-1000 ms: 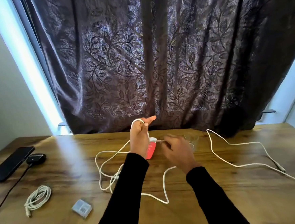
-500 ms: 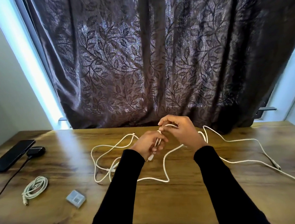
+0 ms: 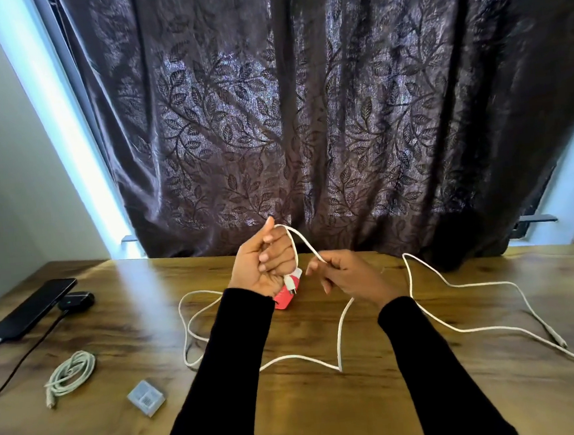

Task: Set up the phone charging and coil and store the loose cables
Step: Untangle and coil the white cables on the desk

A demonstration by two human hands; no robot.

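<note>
Holding a white cable (image 3: 303, 241) at frame centre, the left hand (image 3: 265, 260) has its grip curled round a loop with the plug end dangling by a red item (image 3: 285, 294), half hidden behind the wrist. The right hand (image 3: 346, 274) pinches the same cable beside it. The rest sprawls over the worktop (image 3: 310, 404) to the right edge, where it is cut off. At left lie a coiled cable (image 3: 72, 373), a small clear box (image 3: 146, 397) whose label is unreadable, and a dark phone (image 3: 32, 309) beside a black charger (image 3: 76, 299). Bare wood fills the lower frame.
</note>
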